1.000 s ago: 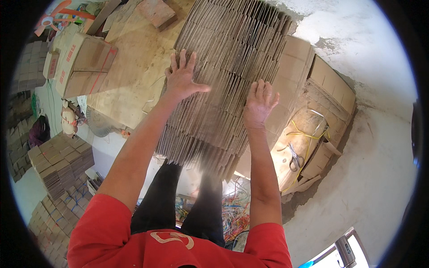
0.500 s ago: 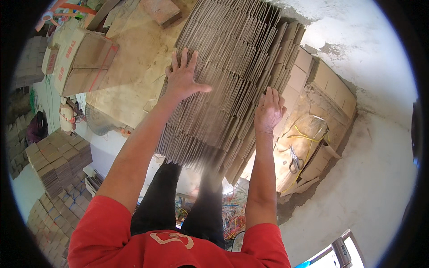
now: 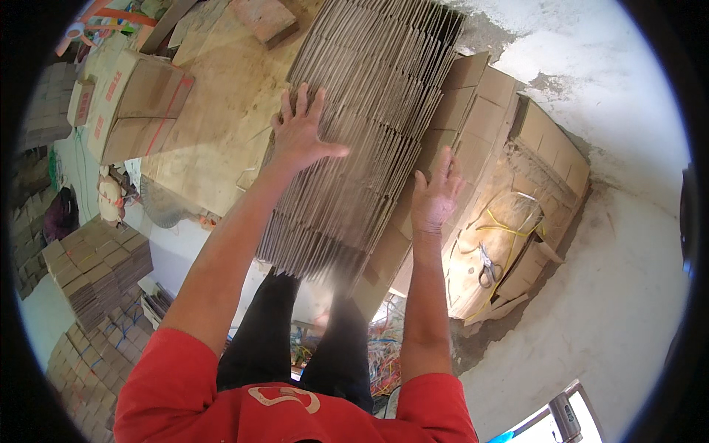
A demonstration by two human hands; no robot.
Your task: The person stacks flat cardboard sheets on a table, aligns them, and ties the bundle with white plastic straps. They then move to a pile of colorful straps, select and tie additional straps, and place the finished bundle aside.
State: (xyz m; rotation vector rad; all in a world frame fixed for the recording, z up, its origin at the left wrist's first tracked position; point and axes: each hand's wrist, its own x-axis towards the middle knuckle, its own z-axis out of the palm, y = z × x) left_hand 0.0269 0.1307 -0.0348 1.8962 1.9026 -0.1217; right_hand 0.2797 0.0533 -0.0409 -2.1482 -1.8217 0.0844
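While the left hand (image 3: 301, 136) lies spread on the stack (image 3: 369, 96) of cardboard at its left, thumb out, the right hand (image 3: 436, 198), loosely spread, is over sheets (image 3: 452, 111) at the stack's right; whether it touches them, I cannot tell. The stack stands on the table (image 3: 218, 151), its near end blurred, its far end cut off. Scissors (image 3: 487, 267) lie to its right, 1 block (image 3: 264, 21) and 1 carton (image 3: 153, 92) to its left.
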